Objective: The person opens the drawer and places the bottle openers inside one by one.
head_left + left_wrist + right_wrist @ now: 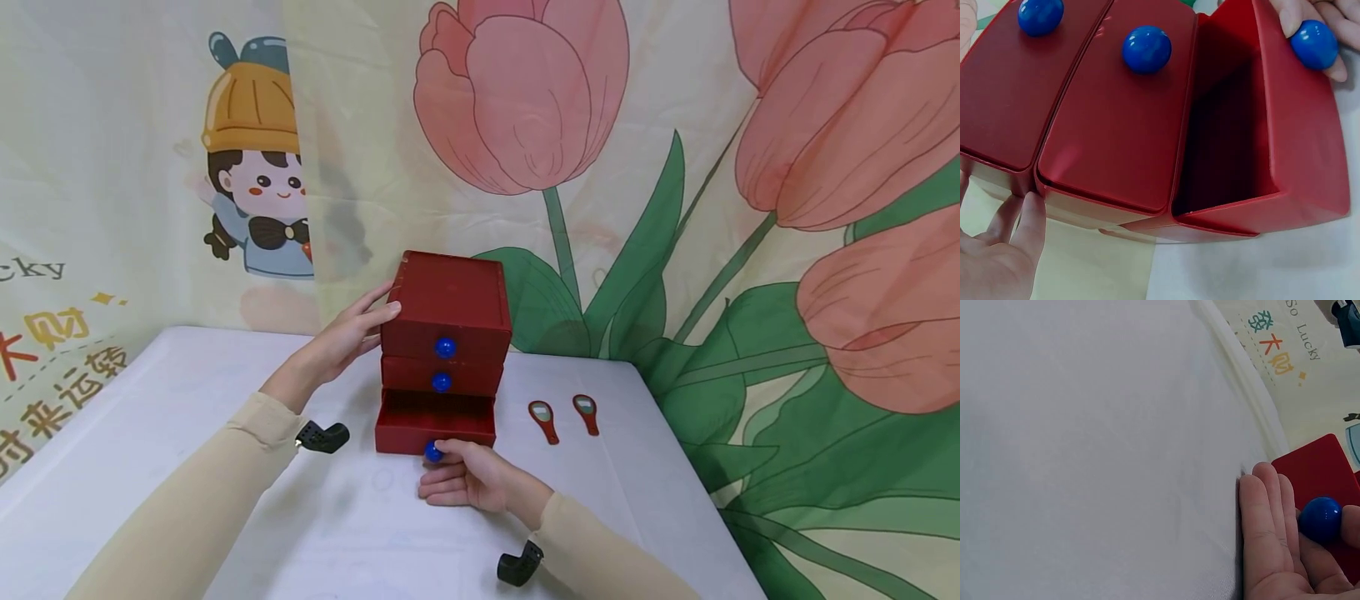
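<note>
Pinching the bottom blue knob (432,452) between your thumb and first finger, your right hand (476,479) has a narrow grip. Your other three fingers stretch out straight, side by side. The knob sits on the front of the bottom drawer (397,439), which sticks out toward you so its dark inside shows. This drawer belongs to the red box (450,287), which stands on the white surface (360,533). Two more drawers sit above it, both pushed in. One has the middle blue knob (441,382), and the other has the top blue knob (446,347). Your left hand (337,343) touches the left side of the box near the top, with its fingers spread out long and not wrapped around anything. To the right of the box lie two small red paddle shapes, the near one (543,423) and the far one (589,421), close together but apart. Behind everything hangs a cloth (375,108) with big pink tulips.
</note>
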Action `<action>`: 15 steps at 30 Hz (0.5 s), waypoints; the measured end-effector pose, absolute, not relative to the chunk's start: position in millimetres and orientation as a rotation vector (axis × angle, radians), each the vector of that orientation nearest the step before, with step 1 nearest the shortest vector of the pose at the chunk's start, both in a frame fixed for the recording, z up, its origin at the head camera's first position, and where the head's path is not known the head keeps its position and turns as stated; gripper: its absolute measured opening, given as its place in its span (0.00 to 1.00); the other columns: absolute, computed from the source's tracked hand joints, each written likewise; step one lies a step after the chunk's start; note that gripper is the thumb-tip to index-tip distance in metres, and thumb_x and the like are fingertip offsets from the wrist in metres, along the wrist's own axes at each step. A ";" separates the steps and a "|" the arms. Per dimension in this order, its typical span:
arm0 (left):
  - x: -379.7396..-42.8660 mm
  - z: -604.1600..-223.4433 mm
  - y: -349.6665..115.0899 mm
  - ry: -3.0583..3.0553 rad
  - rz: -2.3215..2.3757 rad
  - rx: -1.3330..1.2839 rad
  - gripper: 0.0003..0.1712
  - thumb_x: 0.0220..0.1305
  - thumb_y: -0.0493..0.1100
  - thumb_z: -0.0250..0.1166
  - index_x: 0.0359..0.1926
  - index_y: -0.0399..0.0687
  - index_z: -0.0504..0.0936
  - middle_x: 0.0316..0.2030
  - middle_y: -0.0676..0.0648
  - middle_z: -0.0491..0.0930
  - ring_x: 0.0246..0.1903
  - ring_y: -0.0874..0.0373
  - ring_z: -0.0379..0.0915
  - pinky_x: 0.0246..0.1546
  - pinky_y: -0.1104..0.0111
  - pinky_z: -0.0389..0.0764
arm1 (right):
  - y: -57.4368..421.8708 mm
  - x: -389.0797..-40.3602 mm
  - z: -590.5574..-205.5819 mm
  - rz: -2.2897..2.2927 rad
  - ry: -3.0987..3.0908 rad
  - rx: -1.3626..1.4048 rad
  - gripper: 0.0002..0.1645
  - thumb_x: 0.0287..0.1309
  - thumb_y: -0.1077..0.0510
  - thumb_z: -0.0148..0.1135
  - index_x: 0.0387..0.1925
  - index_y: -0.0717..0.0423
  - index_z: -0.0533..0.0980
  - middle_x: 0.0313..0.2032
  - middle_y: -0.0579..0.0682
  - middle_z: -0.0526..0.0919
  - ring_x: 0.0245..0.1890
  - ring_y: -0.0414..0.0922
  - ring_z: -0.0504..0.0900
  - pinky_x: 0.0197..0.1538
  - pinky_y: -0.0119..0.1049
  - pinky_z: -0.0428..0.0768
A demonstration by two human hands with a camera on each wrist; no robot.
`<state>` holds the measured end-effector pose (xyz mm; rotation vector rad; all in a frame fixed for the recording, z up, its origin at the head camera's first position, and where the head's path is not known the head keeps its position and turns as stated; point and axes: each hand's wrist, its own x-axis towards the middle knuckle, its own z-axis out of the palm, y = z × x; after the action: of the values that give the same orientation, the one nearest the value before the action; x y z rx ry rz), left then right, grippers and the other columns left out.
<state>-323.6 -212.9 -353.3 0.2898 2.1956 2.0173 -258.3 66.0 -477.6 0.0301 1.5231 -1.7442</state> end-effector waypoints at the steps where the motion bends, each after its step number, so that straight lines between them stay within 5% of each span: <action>1: -323.4 -353.3 -212.9 2.199 2.017 0.294 0.47 0.78 0.63 0.58 0.87 0.70 0.43 0.84 0.44 0.51 0.81 0.38 0.49 0.80 0.41 0.56 | 66.1 -257.2 -477.1 -1.742 1.522 0.030 0.31 0.77 0.43 0.59 0.61 0.67 0.79 0.52 0.65 0.89 0.53 0.58 0.90 0.58 0.50 0.87; 15: -324.0 -354.7 -215.1 2.191 2.016 0.301 0.48 0.77 0.63 0.58 0.87 0.69 0.43 0.84 0.44 0.51 0.81 0.38 0.49 0.79 0.41 0.56 | 72.3 -238.4 -476.1 -1.715 1.479 0.053 0.31 0.76 0.42 0.61 0.61 0.66 0.79 0.52 0.65 0.89 0.53 0.59 0.90 0.59 0.50 0.86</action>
<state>-324.0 -215.1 -354.7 0.3012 2.1914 2.0162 -238.4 72.3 -476.1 0.0531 1.4789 -1.7154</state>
